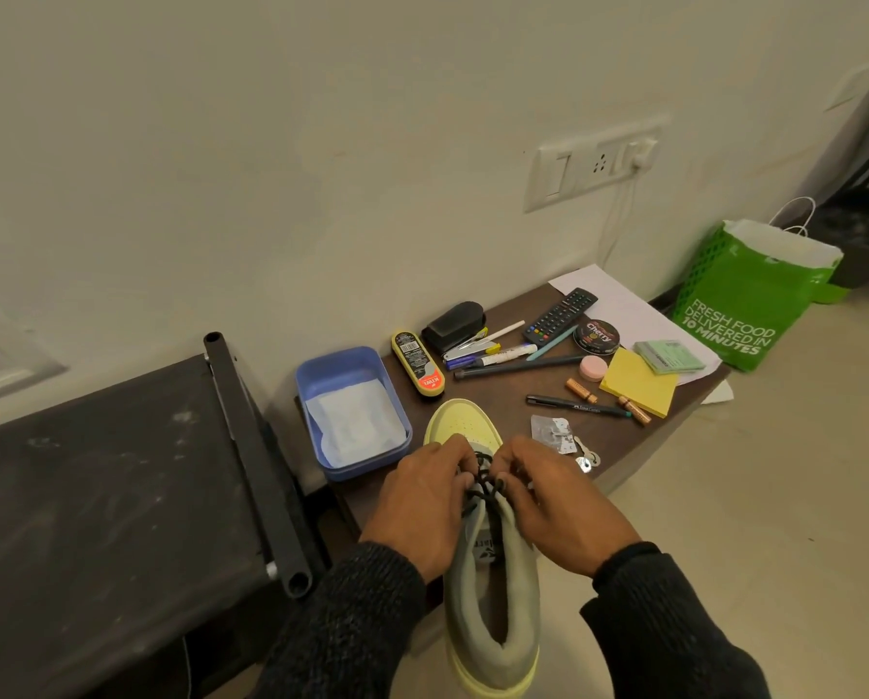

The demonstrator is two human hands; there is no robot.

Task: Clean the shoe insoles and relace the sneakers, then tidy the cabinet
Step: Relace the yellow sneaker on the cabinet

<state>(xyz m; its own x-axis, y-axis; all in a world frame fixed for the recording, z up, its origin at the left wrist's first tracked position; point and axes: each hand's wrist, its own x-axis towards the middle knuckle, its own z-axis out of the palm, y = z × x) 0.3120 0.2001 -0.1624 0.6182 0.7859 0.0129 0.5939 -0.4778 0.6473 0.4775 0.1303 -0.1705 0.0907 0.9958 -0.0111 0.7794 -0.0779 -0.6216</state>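
The person is bending over a pale yellow-green sneaker point(488, 572) whose toe is resting on the dark worktop point(619, 446) while its heel is hanging off the near edge. Both hands are working at the black lace point(483, 484): the left hand point(422, 502) is curling its fingers point(455, 459) tight around the lace on one side, and the right hand point(558, 502) is pinching it with bent fingers point(510, 461) on the other. Just left of the toe a blue tub point(311, 385) is sitting with a white wipe in it. Beyond the toe are lying a shoe-polish applicator point(417, 364), pens, a remote point(559, 316), a polish tin point(596, 336) and yellow sticky notes point(637, 383). A green bag point(745, 300) is standing on the floor to the right.
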